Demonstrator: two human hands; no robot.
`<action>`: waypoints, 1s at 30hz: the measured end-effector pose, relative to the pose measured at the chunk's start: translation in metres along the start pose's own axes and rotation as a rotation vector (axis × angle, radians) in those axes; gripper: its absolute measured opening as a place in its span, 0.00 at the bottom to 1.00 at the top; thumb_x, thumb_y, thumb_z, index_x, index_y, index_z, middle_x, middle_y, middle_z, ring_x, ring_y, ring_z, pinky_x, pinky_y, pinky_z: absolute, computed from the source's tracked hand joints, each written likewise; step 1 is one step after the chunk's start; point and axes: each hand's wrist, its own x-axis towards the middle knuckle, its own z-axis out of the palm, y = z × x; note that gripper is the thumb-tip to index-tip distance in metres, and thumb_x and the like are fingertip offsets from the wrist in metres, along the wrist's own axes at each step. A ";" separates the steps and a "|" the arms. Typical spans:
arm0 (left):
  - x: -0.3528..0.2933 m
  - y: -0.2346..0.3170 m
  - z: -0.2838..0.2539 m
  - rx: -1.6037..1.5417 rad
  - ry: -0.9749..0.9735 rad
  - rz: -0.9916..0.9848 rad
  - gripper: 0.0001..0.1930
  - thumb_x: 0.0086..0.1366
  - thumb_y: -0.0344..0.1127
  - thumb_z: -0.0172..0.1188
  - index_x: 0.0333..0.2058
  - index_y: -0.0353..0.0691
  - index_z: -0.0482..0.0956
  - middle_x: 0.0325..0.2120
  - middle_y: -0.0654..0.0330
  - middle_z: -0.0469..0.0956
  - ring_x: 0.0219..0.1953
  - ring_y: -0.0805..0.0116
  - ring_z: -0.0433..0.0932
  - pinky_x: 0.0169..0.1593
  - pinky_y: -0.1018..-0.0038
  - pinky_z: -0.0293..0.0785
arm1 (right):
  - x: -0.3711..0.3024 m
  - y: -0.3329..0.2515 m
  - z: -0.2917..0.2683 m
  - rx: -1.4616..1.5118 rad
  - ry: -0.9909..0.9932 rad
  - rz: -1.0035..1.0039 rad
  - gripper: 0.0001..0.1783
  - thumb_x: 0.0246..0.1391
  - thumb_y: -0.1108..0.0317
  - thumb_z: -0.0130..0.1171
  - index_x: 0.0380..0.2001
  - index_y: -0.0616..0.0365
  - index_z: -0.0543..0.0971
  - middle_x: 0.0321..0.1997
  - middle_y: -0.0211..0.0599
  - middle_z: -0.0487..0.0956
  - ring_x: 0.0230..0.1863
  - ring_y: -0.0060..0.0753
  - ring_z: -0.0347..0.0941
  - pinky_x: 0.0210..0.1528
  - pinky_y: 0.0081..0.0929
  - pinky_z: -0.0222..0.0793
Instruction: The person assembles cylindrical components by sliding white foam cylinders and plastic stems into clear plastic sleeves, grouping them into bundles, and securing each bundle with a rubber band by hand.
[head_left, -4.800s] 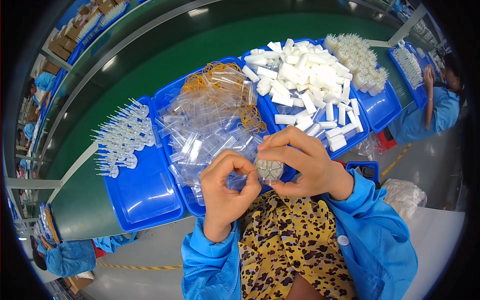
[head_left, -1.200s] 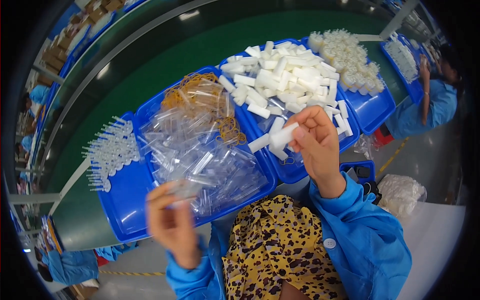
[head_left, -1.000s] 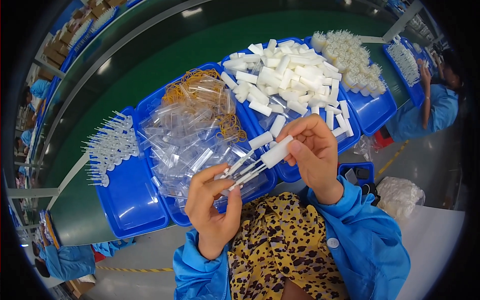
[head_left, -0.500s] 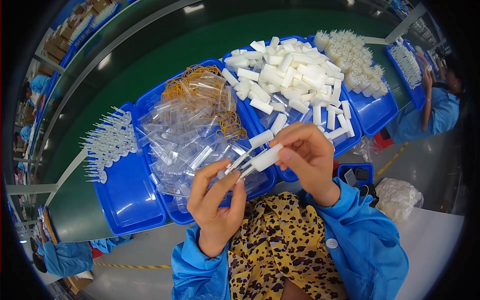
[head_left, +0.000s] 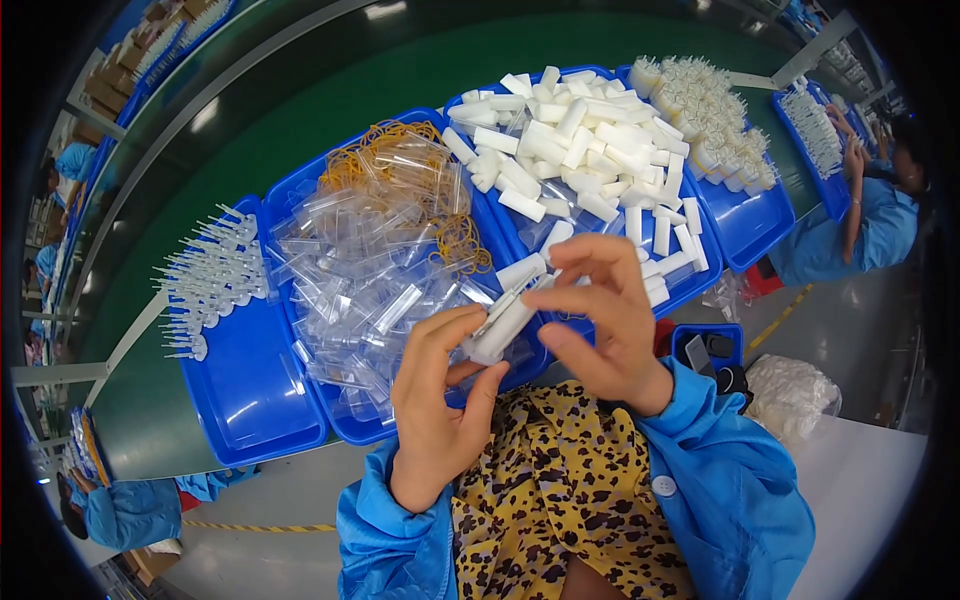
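I am observing the left hand (head_left: pixel 435 405) gripping the white piece (head_left: pixel 508 325) above the tray (head_left: pixel 490 225) of clear sleeves (head_left: pixel 375 275); the right hand (head_left: pixel 615 335) is hovering, fingers parted, at its upper end.

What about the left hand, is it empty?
No, the left hand holds the lower end of a white piece between its fingers and thumb.

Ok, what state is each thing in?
Held block: tilted
Left hand: holding its lower end
Right hand: loosely curled, thumb apart
Sleeves: heaped
Rubber bands: tangled
Loose blocks: heaped
Left tray: partly filled
Right tray: partly filled
Jacket: open
Plastic bag: bunched
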 end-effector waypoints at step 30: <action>0.002 -0.012 0.006 0.169 0.183 0.135 0.06 0.58 0.22 0.61 0.36 0.32 0.80 0.45 0.48 0.73 0.46 0.55 0.76 0.44 0.69 0.75 | -0.001 0.026 -0.023 0.785 0.187 0.692 0.05 0.57 0.73 0.59 0.37 0.60 0.77 0.32 0.28 0.75 0.26 0.14 0.70 0.25 0.11 0.64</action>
